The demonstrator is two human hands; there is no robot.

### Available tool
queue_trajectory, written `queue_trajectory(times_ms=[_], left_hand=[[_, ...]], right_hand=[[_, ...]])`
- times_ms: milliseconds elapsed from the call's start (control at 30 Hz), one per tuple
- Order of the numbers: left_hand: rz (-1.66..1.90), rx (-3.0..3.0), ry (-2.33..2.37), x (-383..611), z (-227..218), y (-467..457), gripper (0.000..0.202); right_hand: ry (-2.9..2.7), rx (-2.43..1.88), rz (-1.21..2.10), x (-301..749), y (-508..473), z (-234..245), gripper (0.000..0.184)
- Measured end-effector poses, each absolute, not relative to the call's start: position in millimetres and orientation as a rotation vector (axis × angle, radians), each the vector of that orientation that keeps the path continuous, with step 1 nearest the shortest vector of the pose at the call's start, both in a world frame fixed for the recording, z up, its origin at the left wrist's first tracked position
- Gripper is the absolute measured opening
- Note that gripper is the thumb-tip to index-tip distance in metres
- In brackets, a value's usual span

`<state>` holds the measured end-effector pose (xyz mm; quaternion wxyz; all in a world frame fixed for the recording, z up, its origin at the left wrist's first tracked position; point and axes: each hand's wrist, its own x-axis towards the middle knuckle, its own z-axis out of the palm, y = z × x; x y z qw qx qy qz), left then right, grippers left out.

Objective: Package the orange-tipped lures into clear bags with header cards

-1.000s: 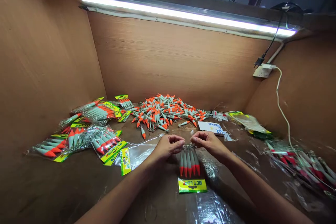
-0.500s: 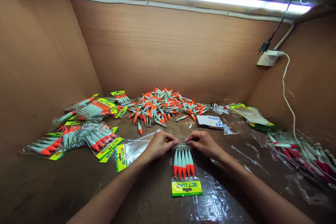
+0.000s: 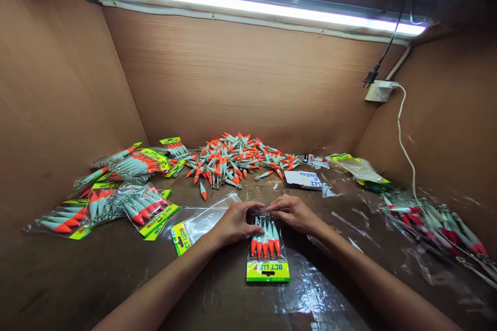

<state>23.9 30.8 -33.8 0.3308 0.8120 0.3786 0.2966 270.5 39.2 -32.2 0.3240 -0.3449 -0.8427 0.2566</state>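
A clear lure bag (image 3: 282, 253) lies on the table in front of me, its yellow and green BCT LURE header (image 3: 267, 269) toward me. Several pale lures (image 3: 265, 244) with orange ends sit side by side inside it, their hooked ends at the far side. My left hand (image 3: 239, 222) is closed on the bag's far left corner, thumb lying over the lures. From the right, my right hand (image 3: 293, 212) pinches the far edge with its fingertips. The hands partly hide that edge. Beside my left forearm lies another clear bag (image 3: 212, 220) with a yellow header.
A heap of loose lures (image 3: 229, 160) lies at the back. Filled packs (image 3: 143, 201) are piled on the left. A marked white card (image 3: 303, 179), flat bags (image 3: 359, 168) and red-and-white lures (image 3: 446, 227) lie to the right. A white cable (image 3: 402, 137) hangs from the socket (image 3: 378, 91).
My left hand has shifted toward me, its thumb now over the lures. My right hand has moved inward along the far edge. The view has tilted slightly.
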Motion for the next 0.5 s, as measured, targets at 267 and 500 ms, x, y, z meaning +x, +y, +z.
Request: queue_trajectory(times_ms=[267, 500], left_hand=[[0.774, 2.334, 1.083, 21, -40, 14, 0.039], [0.547, 2.633, 1.095, 11, -41, 2, 0.041]], right_hand=[[-2.431, -0.929, 0.303, 278, 15, -38, 0.028], [-2.739, -0.89, 0.131, 294, -18, -23, 0.059]])
